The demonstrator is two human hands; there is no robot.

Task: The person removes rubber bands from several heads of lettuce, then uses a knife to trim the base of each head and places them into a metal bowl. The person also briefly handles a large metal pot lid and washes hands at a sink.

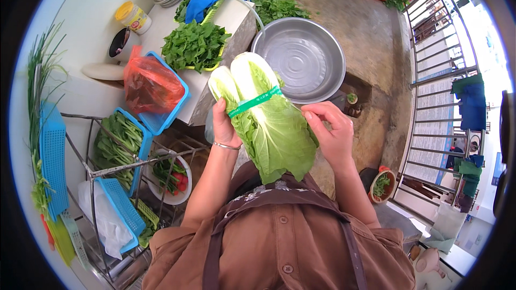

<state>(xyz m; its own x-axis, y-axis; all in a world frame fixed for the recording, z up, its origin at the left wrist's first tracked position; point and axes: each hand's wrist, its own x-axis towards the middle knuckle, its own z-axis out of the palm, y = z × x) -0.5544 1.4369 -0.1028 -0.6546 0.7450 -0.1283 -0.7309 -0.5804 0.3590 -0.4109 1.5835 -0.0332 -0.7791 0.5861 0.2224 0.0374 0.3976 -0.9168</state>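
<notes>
Two napa cabbages (274, 129), bound together side by side by a green printed tape (254, 103), are in front of me with their white bases pointing away. My left hand (225, 123) supports them from the left, thumb up near the tape. On the right, my right hand (330, 125) pinches at the edge of the outer leaves, close to the tape's right end; whether it grips leaf or tape is hard to see. Just beyond the cabbages stands a large metal basin (300, 58) with a hose (258, 18) hanging over its rim.
Leafy greens (196, 44) fill a basket on the left counter, beside a blue basket (163, 119) holding a red plastic bag (151, 84). A metal rack (117, 171) with vegetable baskets stands at lower left. A railing (435, 100) runs along the right, near a small bucket (381, 185).
</notes>
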